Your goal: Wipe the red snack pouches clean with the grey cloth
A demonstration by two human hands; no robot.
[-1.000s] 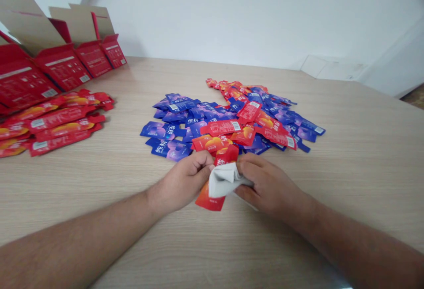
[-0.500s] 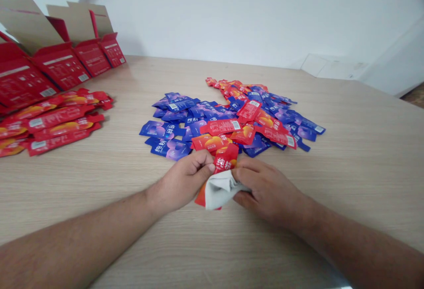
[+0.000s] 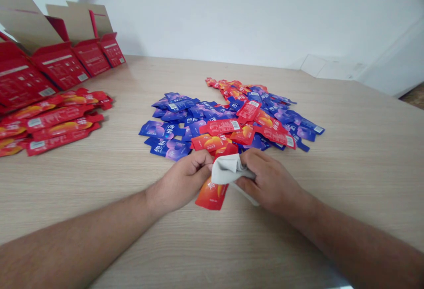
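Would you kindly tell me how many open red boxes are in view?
4, in a row at the far left of the table: the nearest box, cut by the left edge, the second, the third and the farthest. More may lie out of frame.

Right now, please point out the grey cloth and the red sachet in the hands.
grey cloth (image 3: 228, 169), head view, bunched middle.
red sachet (image 3: 212, 196), head view, lower half below the cloth.

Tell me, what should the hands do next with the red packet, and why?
Probably slide the grey cloth down the red packet. The left hand pinches the packet's top, the right hand presses the cloth over its upper half, and the lower half shows bare.
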